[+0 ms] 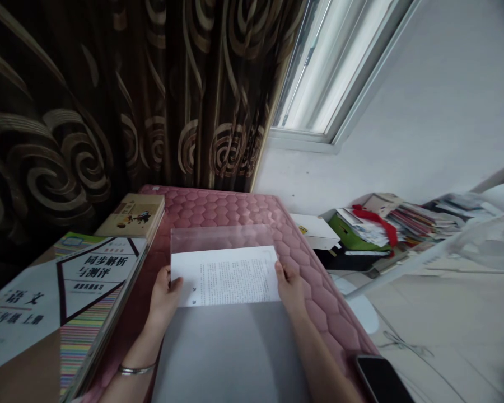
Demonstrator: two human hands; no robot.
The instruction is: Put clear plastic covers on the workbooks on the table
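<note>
My left hand [164, 296] and my right hand [292, 290] grip opposite side edges of a printed page [235, 277], thumbs on top. Small rows of text cover the page; whether it is a loose sheet or part of a book I cannot tell. Clear plastic film [222, 236] sticks out past the page's far edge. Toward me, a plain greyish-white surface [231, 352] spans the space between my forearms and covers the page's near part. A bracelet [137, 370] circles my left wrist.
A pink quilted cover [340, 308] lies underneath. Books stand at left: a white-and-striped textbook [96, 268] and a tan book stack [134, 215]. A phone [382, 378] is at lower right. Beyond are papers with a red strap [376, 224], a white fan [487, 240] and a patterned curtain [185, 101].
</note>
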